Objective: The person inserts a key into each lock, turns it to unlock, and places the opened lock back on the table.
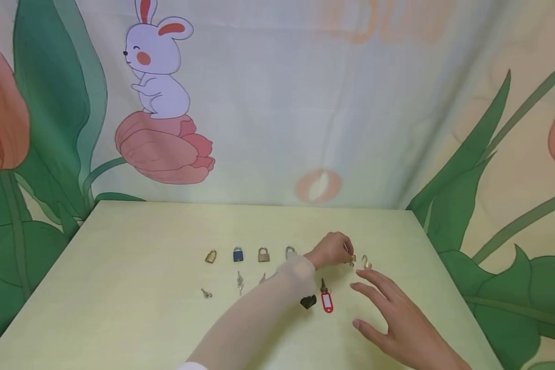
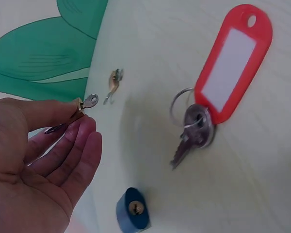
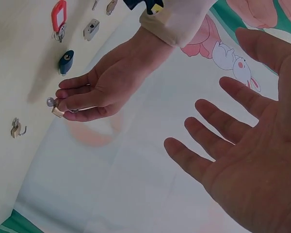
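My left hand (image 1: 334, 250) reaches across to the right and pinches a small brass padlock (image 2: 79, 110) between thumb and fingers. A key (image 2: 90, 100) sticks out of that padlock. Just right of it, a second brass padlock (image 1: 367, 264) lies on the table with its shackle open; in the left wrist view something metallic, perhaps a key, sits at its end. My right hand (image 1: 393, 316) hovers near that padlock, fingers spread and holding nothing. Closer to the left hand are a blue padlock (image 2: 132, 209) and a key (image 2: 198, 125) on a ring with a red tag (image 2: 235, 63).
Further left stand a brass padlock (image 1: 210, 256), a blue padlock (image 1: 238, 255), a wider brass padlock (image 1: 263, 255) and a silver one (image 1: 291, 252). Keys (image 1: 240, 281) lie in front, some hidden by the left sleeve (image 1: 259, 308). A printed curtain (image 1: 259, 128) hangs behind the table.
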Demonstrator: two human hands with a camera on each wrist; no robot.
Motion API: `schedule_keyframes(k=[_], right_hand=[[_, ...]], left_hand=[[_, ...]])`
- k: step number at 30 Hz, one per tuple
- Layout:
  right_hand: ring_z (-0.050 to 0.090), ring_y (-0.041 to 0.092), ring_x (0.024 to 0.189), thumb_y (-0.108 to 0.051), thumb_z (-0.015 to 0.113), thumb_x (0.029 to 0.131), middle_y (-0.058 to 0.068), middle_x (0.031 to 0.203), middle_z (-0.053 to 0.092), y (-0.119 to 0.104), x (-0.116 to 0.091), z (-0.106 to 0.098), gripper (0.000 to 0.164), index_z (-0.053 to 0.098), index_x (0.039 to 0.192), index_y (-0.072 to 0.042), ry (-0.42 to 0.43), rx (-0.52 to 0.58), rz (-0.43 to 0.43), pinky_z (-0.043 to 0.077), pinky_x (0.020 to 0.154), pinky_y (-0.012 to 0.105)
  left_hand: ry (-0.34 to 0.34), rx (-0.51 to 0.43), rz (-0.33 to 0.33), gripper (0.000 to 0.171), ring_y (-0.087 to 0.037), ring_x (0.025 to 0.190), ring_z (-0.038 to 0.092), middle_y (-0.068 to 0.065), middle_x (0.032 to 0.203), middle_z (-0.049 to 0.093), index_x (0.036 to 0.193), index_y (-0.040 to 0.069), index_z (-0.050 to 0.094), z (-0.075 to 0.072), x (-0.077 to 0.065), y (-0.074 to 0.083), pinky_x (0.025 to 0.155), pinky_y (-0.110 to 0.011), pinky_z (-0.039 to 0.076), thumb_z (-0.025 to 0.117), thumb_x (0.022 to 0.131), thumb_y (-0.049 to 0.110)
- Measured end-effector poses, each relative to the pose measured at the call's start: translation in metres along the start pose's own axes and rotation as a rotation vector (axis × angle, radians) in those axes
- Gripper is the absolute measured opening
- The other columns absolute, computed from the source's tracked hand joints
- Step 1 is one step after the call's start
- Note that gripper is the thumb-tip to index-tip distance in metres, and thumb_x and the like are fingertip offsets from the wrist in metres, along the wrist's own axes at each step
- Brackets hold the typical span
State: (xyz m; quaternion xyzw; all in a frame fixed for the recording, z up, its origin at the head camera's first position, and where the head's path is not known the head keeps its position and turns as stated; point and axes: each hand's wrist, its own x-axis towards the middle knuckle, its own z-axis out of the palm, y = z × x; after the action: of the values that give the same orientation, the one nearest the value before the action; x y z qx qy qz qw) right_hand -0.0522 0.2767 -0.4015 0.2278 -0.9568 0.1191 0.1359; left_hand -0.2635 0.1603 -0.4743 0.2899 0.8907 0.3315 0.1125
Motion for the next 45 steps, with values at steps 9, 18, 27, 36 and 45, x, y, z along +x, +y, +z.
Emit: schedule_keyframes(k=[9, 18, 27, 36, 45], right_hand=[[0.043, 0.018, 0.135, -0.035, 0.08, 0.081, -0.001, 0.148, 0.045, -0.003, -0.006, 0.006, 0.06, 0.056, 0.135, -0.023, 0.05, -0.004, -0.065, 0.054, 0.093, 0.041], [0.044, 0.015, 0.134, -0.04, 0.079, 0.081, -0.004, 0.148, 0.046, -0.005, -0.006, 0.006, 0.06, 0.056, 0.134, -0.024, 0.039, -0.015, -0.026, 0.054, 0.094, 0.038], [0.04, 0.014, 0.138, -0.049, 0.07, 0.087, -0.008, 0.152, 0.039, -0.008, -0.008, 0.004, 0.064, 0.045, 0.144, -0.033, -0.01, 0.064, 0.024, 0.051, 0.098, 0.045], [0.041, 0.014, 0.137, -0.045, 0.073, 0.086, -0.008, 0.151, 0.041, -0.007, -0.007, 0.002, 0.066, 0.046, 0.144, -0.03, 0.03, 0.036, -0.006, 0.049, 0.098, 0.041], [0.039, 0.016, 0.139, -0.047, 0.072, 0.086, -0.006, 0.153, 0.039, -0.004, -0.003, -0.001, 0.067, 0.045, 0.145, -0.029, 0.023, 0.015, -0.006, 0.049, 0.1, 0.045]], left_hand=[[-0.034, 0.071, -0.019, 0.008, -0.008, 0.065, 0.055, 0.005, 0.081, 0.066, 0.084, 0.014, 0.07, 0.019, 0.002, -0.004, 0.059, -0.02, 0.045, 0.073, 0.088, 0.021], [-0.029, 0.154, 0.004, 0.009, -0.007, 0.067, 0.055, 0.005, 0.081, 0.066, 0.088, 0.014, 0.07, 0.023, 0.007, -0.009, 0.061, -0.02, 0.045, 0.072, 0.089, 0.023], [-0.023, 0.304, 0.023, 0.013, -0.007, 0.071, 0.056, 0.006, 0.087, 0.068, 0.091, 0.016, 0.071, 0.023, 0.009, -0.011, 0.069, -0.026, 0.049, 0.07, 0.091, 0.029], [0.006, 0.366, 0.031, 0.014, -0.009, 0.075, 0.057, 0.004, 0.091, 0.065, 0.092, 0.016, 0.071, 0.025, 0.009, -0.01, 0.068, -0.026, 0.05, 0.07, 0.091, 0.03], [0.054, 0.402, 0.162, 0.036, -0.015, 0.105, 0.062, 0.001, 0.122, 0.064, 0.126, 0.02, 0.061, 0.005, 0.002, 0.009, 0.09, -0.03, 0.052, 0.064, 0.094, 0.035]])
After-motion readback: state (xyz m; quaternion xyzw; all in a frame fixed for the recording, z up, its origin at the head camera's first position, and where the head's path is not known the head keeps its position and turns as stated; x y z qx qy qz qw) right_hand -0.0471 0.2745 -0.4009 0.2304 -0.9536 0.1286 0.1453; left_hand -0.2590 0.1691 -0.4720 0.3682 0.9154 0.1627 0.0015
